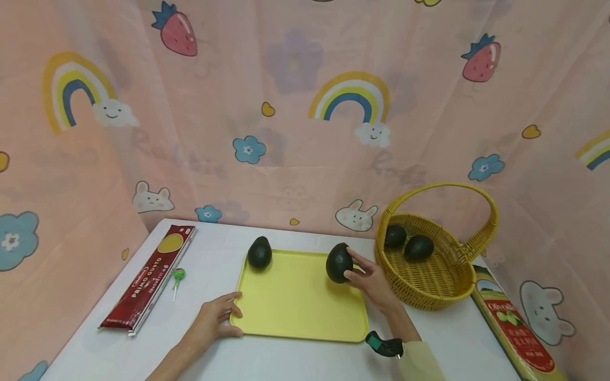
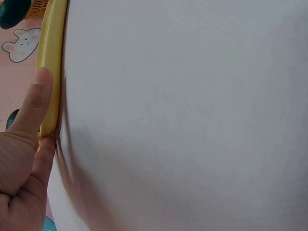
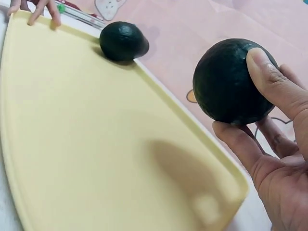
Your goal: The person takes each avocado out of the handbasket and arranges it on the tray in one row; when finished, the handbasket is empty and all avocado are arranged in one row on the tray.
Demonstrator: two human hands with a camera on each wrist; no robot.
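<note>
My right hand point(image 1: 374, 283) holds a dark green avocado point(image 1: 338, 263) above the right part of a yellow tray point(image 1: 295, 301). In the right wrist view the thumb and fingers pinch this avocado point(image 3: 226, 82) from the side, and its shadow falls on the tray below. A second avocado point(image 1: 259, 253) rests at the tray's far left corner. At the near left corner, my left hand point(image 1: 214, 317) grips the tray's rim. The left wrist view shows that thumb point(image 2: 41, 94) lying along the tray's edge point(image 2: 54, 53).
A yellow wicker basket point(image 1: 424, 299) with a tall handle stands right of the tray, with two avocados point(image 1: 419, 247) inside. A red spaghetti pack point(image 1: 147, 280) and a green lollipop point(image 1: 178, 274) lie left. An Olivoila package point(image 1: 517, 328) lies at the right edge.
</note>
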